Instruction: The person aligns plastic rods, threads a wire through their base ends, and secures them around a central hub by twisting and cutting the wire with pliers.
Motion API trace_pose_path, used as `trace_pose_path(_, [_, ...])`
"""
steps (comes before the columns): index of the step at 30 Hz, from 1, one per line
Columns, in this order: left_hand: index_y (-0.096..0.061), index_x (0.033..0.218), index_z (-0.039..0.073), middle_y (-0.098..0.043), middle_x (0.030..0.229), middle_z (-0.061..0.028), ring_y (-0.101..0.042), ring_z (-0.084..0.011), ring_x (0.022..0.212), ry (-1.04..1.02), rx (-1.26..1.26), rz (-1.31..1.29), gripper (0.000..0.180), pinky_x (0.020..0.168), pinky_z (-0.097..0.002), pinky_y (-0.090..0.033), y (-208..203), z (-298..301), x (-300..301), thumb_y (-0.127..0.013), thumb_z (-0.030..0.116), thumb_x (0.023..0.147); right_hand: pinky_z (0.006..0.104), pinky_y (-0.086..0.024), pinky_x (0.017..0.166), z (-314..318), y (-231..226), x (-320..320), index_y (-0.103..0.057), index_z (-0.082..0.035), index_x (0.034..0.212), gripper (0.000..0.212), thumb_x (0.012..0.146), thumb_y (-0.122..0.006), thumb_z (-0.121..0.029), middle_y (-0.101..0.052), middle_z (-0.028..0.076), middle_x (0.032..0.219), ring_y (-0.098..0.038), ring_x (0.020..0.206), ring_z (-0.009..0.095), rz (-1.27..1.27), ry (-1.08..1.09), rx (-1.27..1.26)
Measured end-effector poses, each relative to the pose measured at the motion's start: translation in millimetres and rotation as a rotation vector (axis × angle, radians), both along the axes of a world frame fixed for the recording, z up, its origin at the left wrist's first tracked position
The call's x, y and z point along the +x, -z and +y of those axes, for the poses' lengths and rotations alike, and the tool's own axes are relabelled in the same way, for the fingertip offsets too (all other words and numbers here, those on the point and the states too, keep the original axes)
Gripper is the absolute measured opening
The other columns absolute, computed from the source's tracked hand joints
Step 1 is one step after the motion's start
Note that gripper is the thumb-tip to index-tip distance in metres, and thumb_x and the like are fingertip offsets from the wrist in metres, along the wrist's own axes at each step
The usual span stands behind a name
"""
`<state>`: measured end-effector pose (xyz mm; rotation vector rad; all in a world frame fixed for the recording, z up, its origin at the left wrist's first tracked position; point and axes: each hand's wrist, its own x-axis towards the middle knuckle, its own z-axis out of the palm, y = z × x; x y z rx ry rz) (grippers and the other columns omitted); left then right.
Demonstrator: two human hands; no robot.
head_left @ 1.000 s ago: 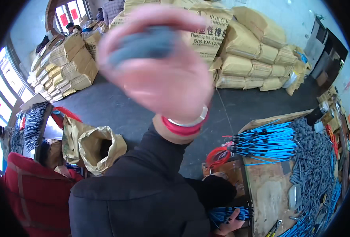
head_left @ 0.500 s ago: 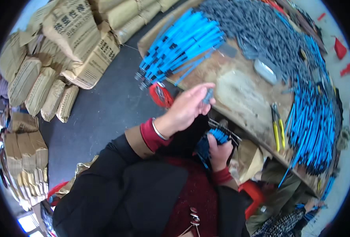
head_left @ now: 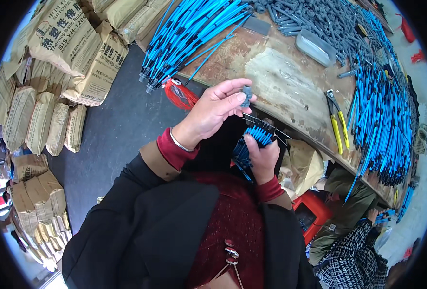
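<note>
In front of my chest, my left hand (head_left: 216, 111) is raised with a small grey ribbed plastic fitting (head_left: 246, 96) pinched between thumb and fingers. Lower and to the right, my right hand (head_left: 264, 159) is wrapped round a bundle of thin blue tubes (head_left: 258, 135), whose ends point up toward the table. Thin metal rods show just beyond the bundle, close to the table's edge; what they belong to is hidden. Across the wooden table (head_left: 223, 58), more blue tubes with black sleeves and grey ends lie fanned out in a pile (head_left: 189, 33) at the far left.
A heap of grey plastic fittings (head_left: 314, 24) covers the table's far side, beside a clear plastic box (head_left: 315, 47). Yellow-handled pliers (head_left: 337, 123) lie near another pile of blue tubes (head_left: 382, 130). Brown paper sacks (head_left: 64, 43) are stacked at left. Someone sits at lower right near a red stool (head_left: 312, 214).
The view has shifted, moving the table and sacks within the picture. My left hand now holds the grey fitting more upright, nearer the bundle's tube ends. My right hand still grips the blue tubes.
</note>
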<state>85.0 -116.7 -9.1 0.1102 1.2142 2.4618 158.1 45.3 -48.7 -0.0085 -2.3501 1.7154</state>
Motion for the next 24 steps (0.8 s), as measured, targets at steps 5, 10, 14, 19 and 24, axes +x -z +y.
trace_pose_path(5, [-0.049, 0.124, 0.003, -0.062, 0.105, -0.0087, -0.062, -0.015, 0.087, 0.022, -0.01, 0.011, 0.036, 0.075, -0.0251, -0.049, 3, 0, 1, -0.056, 0.012, 0.09, 0.0289, -0.05, 0.063, 0, 1, -1, -0.057, 0.0, 0.094, 0.031, 0.076, -0.075, -0.018, -0.066, 0.01, 0.078, -0.065, 0.068, 0.017, -0.019, -0.002, -0.017])
trace_pose_path(10, [-0.049, 0.125, 0.0, -0.062, 0.103, -0.0088, -0.062, -0.0163, 0.088, 0.11, 0.011, -0.029, 0.036, 0.077, -0.0269, -0.05, 1, -1, 2, -0.054, 0.01, 0.091, 0.0287, -0.05, 0.063, 0, 4, -2, -0.056, 0.0, 0.095, 0.032, 0.076, -0.075, -0.018, -0.066, 0.009, 0.078, -0.064, 0.067, 0.016, -0.006, 0.002, -0.028])
trace_pose_path(14, [-0.049, 0.124, 0.0, -0.062, 0.103, -0.0079, -0.062, -0.0153, 0.086, 0.151, 0.013, -0.024, 0.036, 0.074, -0.0263, -0.05, -2, -2, 0, -0.055, 0.01, 0.091, 0.0285, -0.05, 0.063, 0, 1, -1, -0.056, 0.0, 0.095, 0.032, 0.076, -0.075, -0.017, -0.066, 0.009, 0.078, -0.063, 0.067, 0.015, -0.021, 0.015, -0.037])
trace_pose_path(19, [-0.051, 0.124, 0.001, -0.062, 0.102, -0.0069, -0.061, -0.0139, 0.084, 0.187, 0.092, -0.074, 0.034, 0.072, -0.0259, -0.05, 3, -4, -6, -0.054, 0.01, 0.091, 0.0294, -0.048, 0.069, 1, -6, 1, -0.058, -0.001, 0.096, 0.028, 0.078, -0.071, -0.018, -0.065, 0.007, 0.083, -0.061, 0.072, 0.014, -0.115, 0.021, -0.046])
trace_pose_path(24, [-0.052, 0.123, 0.002, -0.062, 0.103, -0.0067, -0.06, -0.0129, 0.084, 0.198, 0.015, -0.003, 0.033, 0.072, -0.0258, -0.05, 1, -7, -13, -0.055, 0.01, 0.09, 0.0299, -0.048, 0.069, 0, -4, -5, -0.058, -0.001, 0.096, 0.028, 0.078, -0.071, -0.018, -0.065, 0.007, 0.082, -0.06, 0.072, 0.015, -0.079, 0.01, -0.056])
